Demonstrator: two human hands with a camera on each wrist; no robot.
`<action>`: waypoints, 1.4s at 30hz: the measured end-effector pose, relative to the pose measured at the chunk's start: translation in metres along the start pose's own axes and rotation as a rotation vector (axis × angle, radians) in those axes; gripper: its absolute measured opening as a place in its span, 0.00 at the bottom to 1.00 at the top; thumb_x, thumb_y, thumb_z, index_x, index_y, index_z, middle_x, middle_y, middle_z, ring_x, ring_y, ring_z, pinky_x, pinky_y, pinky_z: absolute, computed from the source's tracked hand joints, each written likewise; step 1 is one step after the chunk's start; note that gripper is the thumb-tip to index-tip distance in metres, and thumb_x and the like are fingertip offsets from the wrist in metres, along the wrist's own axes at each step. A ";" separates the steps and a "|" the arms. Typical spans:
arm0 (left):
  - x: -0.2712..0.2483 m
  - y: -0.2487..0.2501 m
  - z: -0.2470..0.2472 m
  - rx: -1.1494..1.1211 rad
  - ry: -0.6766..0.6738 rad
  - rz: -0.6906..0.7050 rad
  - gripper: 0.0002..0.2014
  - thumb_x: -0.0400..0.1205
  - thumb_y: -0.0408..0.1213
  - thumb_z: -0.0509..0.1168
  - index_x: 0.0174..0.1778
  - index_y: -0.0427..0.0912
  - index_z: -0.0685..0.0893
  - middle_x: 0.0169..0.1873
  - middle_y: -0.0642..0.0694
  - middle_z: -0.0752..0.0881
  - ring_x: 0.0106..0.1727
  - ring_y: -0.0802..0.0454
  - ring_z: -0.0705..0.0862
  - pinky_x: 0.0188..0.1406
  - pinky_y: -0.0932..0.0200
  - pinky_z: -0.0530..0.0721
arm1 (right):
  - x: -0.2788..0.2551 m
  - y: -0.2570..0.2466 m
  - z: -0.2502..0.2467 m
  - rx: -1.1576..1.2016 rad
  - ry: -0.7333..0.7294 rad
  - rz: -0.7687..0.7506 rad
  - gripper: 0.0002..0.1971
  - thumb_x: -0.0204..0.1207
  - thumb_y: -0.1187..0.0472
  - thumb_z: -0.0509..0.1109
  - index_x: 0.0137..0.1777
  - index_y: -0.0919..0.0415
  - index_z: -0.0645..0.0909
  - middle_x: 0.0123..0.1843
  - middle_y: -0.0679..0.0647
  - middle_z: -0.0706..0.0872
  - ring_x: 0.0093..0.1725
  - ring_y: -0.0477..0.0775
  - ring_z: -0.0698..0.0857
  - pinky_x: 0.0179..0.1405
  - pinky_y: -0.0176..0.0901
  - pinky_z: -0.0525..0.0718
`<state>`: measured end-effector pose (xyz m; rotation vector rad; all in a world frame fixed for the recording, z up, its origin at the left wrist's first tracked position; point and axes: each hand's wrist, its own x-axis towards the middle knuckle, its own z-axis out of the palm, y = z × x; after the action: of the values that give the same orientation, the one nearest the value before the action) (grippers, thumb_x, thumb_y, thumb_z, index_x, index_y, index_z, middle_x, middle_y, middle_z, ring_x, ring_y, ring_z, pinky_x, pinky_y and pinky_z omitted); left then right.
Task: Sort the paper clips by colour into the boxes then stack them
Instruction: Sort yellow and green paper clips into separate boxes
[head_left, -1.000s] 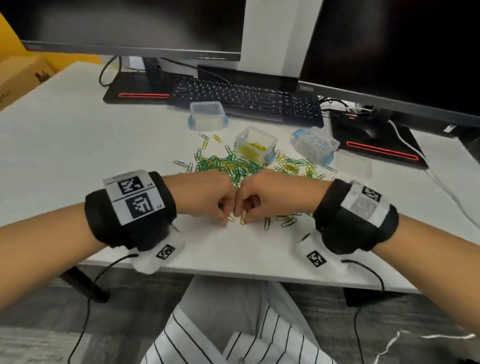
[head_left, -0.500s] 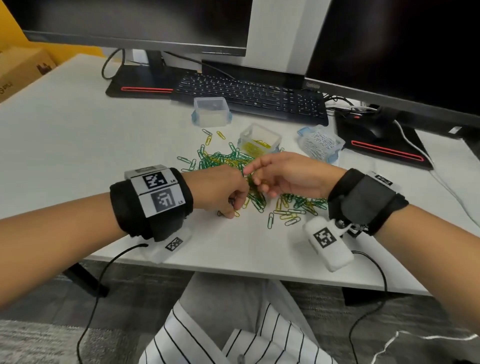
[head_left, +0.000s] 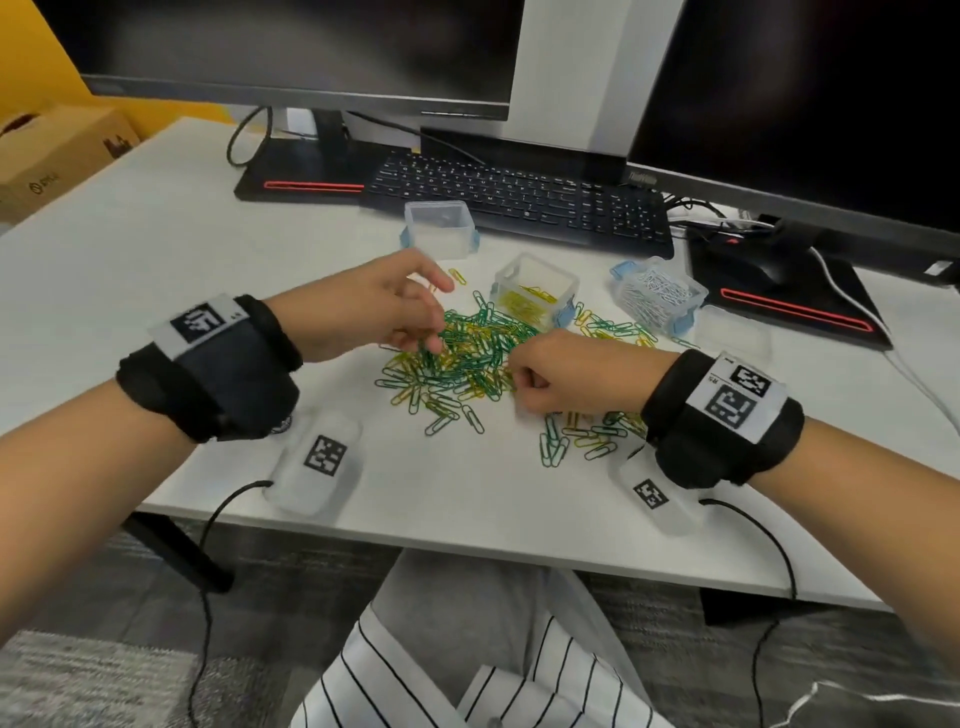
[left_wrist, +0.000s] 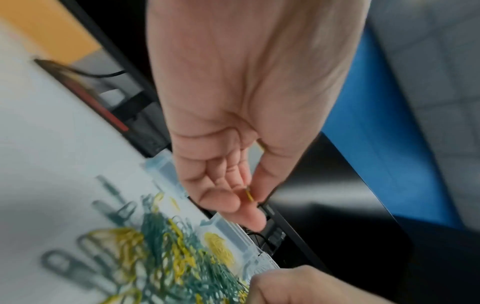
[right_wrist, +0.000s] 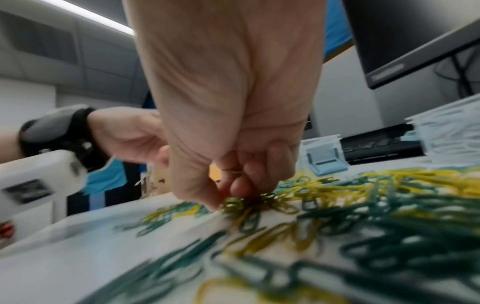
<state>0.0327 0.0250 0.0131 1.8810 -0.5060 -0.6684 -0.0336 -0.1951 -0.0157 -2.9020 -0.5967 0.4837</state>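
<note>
A loose pile of green and yellow paper clips (head_left: 467, 358) lies mid-table. My left hand (head_left: 431, 317) hovers over the pile's left side; in the left wrist view its thumb and fingers pinch a yellow clip (left_wrist: 249, 194). My right hand (head_left: 519, 384) is down at the pile's right edge, fingers curled and pinching clips (right_wrist: 233, 202) on the table. Behind the pile stand an empty clear box (head_left: 440, 228), a box with yellow clips (head_left: 535, 291) and a box with white clips (head_left: 657, 296).
A clear lid (head_left: 732, 338) lies right of the white-clip box. A black keyboard (head_left: 519, 200), two monitors, a mouse (head_left: 753, 262) and cables line the back. More clips (head_left: 587, 436) are scattered by my right wrist. The table's front edge (head_left: 467, 545) is near.
My left hand lifted from the pile's near edge and moved up and left. My right hand came down from above the pile to its right edge and curled onto clips.
</note>
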 end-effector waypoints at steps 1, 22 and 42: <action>-0.001 -0.004 -0.002 -0.101 0.005 -0.063 0.09 0.84 0.24 0.57 0.56 0.39 0.77 0.34 0.43 0.82 0.34 0.51 0.80 0.33 0.61 0.79 | 0.000 0.002 -0.003 0.056 0.028 0.009 0.07 0.80 0.61 0.64 0.42 0.62 0.78 0.36 0.51 0.80 0.33 0.47 0.74 0.34 0.42 0.73; 0.004 -0.024 -0.011 0.848 -0.101 0.000 0.08 0.72 0.38 0.77 0.42 0.44 0.85 0.36 0.49 0.82 0.41 0.50 0.81 0.40 0.59 0.77 | 0.036 -0.020 -0.005 0.201 0.059 0.190 0.11 0.80 0.56 0.71 0.47 0.65 0.87 0.39 0.49 0.85 0.38 0.47 0.81 0.29 0.27 0.72; -0.007 -0.033 -0.012 0.012 -0.098 -0.181 0.08 0.85 0.28 0.59 0.57 0.39 0.80 0.32 0.47 0.82 0.34 0.54 0.76 0.32 0.62 0.72 | 0.015 -0.007 -0.023 0.253 0.248 0.230 0.05 0.78 0.61 0.69 0.49 0.60 0.84 0.33 0.41 0.74 0.30 0.39 0.71 0.25 0.26 0.67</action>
<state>0.0363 0.0500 -0.0123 1.9277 -0.4052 -0.8822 -0.0152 -0.1841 0.0029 -2.7368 -0.1542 0.2002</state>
